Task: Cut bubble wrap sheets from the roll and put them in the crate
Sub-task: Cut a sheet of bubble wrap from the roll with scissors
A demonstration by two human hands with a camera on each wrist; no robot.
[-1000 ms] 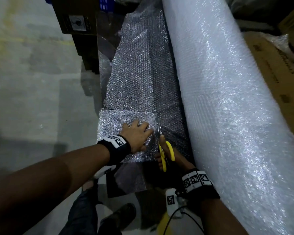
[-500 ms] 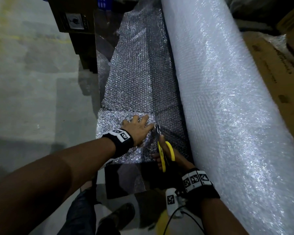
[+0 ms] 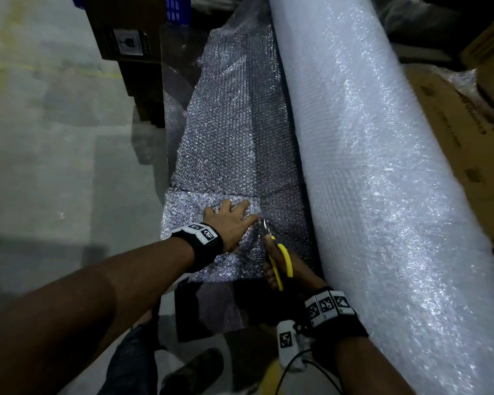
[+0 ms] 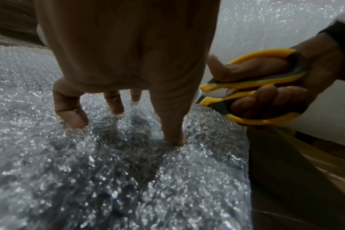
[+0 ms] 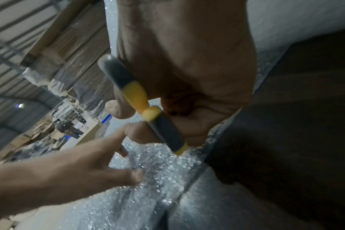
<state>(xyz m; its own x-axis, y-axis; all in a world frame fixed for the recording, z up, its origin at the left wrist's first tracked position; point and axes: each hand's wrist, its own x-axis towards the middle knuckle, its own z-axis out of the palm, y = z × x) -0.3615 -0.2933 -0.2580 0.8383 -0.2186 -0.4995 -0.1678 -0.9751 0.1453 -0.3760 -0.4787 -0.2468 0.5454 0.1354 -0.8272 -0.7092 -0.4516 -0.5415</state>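
Roll [image 3: 382, 166]: a big white roll of bubble wrap lying along the right edge of the work surface, its free end pulled out flat beside it.
Unrolled wrap [image 3: 234, 138]: one layer spread over the dark surface from the far end to the near edge, touching the roll along its right side.
Sheet being cut [image 3: 188, 218]: the near-left piece at the near edge, partly freed; a cut runs from the near edge up past its right side.
Left hand [image 3: 230, 220]: spread flat, fingers straight, pressing the sheet down just left of the cut line.
Right hand [image 3: 285, 269]: fingers curled through the handles of the scissors, gripping them.
Scissors [image 3: 277, 258]: yellow and grey handles, blades pointing away from the person into the wrap, just right of the left fingertips.
Crate: I cannot tell where it is; something blue shows at the far edge, too cut off to be sure.
Progress: early in this sheet, I judge; the cut is only part way, and freeing the sheet and putting it in the crate remain.
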